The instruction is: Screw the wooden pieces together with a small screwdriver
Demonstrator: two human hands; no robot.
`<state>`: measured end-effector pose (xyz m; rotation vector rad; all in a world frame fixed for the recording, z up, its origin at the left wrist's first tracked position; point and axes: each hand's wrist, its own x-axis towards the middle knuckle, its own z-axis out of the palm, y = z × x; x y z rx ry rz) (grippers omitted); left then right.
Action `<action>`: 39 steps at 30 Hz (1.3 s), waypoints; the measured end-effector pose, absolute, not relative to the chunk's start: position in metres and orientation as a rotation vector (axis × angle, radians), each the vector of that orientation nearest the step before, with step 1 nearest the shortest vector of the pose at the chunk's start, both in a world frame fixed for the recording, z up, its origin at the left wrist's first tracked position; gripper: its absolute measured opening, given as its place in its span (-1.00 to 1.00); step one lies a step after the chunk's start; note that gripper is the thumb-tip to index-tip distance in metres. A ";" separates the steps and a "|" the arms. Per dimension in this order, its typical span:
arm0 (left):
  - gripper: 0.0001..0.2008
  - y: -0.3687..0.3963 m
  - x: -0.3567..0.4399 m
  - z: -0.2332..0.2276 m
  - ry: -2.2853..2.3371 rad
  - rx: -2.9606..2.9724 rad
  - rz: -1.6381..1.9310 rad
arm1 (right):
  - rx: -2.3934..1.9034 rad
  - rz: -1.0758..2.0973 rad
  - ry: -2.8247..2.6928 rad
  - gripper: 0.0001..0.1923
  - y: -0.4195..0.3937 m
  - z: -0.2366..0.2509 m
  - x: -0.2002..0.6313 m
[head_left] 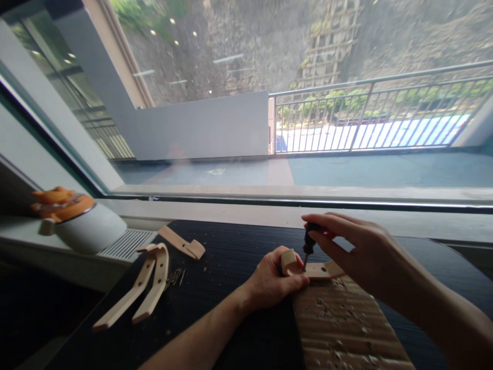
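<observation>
My left hand (274, 281) presses down on the curved end of a pale wooden piece (316, 269) that lies on a sheet of corrugated cardboard (344, 324). My right hand (356, 252) grips a short black-handled screwdriver (309, 246), held upright with its tip in the wooden piece, close to a hole. Wood shavings lie scattered over the cardboard.
Two long curved wooden pieces (144, 285) and a shorter one (183, 244) lie on the black table (231, 252) to the left, with several screws (175, 276) beside them. A white and orange object (77, 221) stands on the window ledge by a vent grille. A large window runs behind the table.
</observation>
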<state>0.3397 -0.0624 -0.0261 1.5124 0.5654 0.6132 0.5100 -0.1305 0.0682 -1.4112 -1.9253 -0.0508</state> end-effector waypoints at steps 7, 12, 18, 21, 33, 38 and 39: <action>-0.77 -0.061 0.340 -0.029 0.573 1.531 0.618 | -1.376 -0.099 -1.924 -0.80 -0.129 0.065 0.512; -0.77 -0.060 0.339 -0.030 0.582 1.530 0.613 | -1.420 -0.147 -1.908 -0.83 -0.130 0.065 0.511; -0.77 -0.061 0.340 -0.030 0.556 1.516 0.626 | -1.392 -0.172 -1.927 -0.76 -0.130 0.063 0.502; -0.77 -0.062 0.341 -0.030 0.530 1.494 0.641 | -1.346 -0.114 -1.966 -0.71 -0.131 0.062 0.502; -0.77 -0.061 0.340 -0.029 0.567 1.512 0.622 | -1.418 -0.063 -1.860 -0.77 -0.127 0.060 0.508; -0.77 -0.061 0.340 -0.029 0.571 1.516 0.620 | -1.432 -0.099 -1.847 -0.80 -0.128 0.060 0.510; -0.78 -0.061 0.340 -0.029 0.572 1.518 0.619 | -1.445 -0.102 -1.842 -0.81 -0.128 0.060 0.509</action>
